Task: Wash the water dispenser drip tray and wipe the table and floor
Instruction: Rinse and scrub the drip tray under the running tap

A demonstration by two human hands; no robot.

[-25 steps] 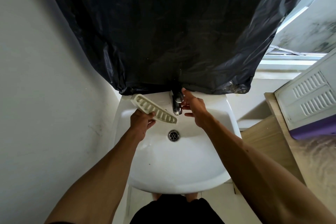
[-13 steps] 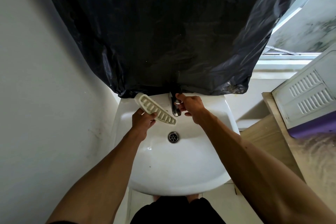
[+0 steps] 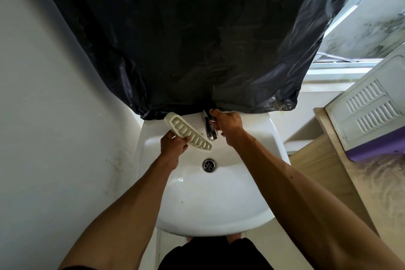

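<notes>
Now, at frame centre, the left hand (image 3: pixel 173 146) grips the slotted tray (image 3: pixel 188 133) over the sink (image 3: pixel 219 199), left of the tap (image 3: pixel 210 131). The right hand (image 3: pixel 229 124) curls its fingers round the tap's handle, under black plastic (image 3: pixel 186 35).

At the centre of the frame the left hand (image 3: pixel 173 146) grips a long cream plastic drip tray (image 3: pixel 188 132) with a row of slots. It holds the tray slanted above the white ceramic basin (image 3: pixel 219 221), lower end just left of the chrome tap (image 3: pixel 210 132). The right hand (image 3: pixel 229 126) curls round the tap's top (the handle is hidden under the fingers). A round metal drain (image 3: pixel 209 165) sits below them. Crinkled black plastic sheeting (image 3: pixel 186 39) fills the upper frame. At the right edge are a white vented panel (image 3: pixel 370 112) and a pale wooden surface (image 3: pixel 328 160).
</notes>
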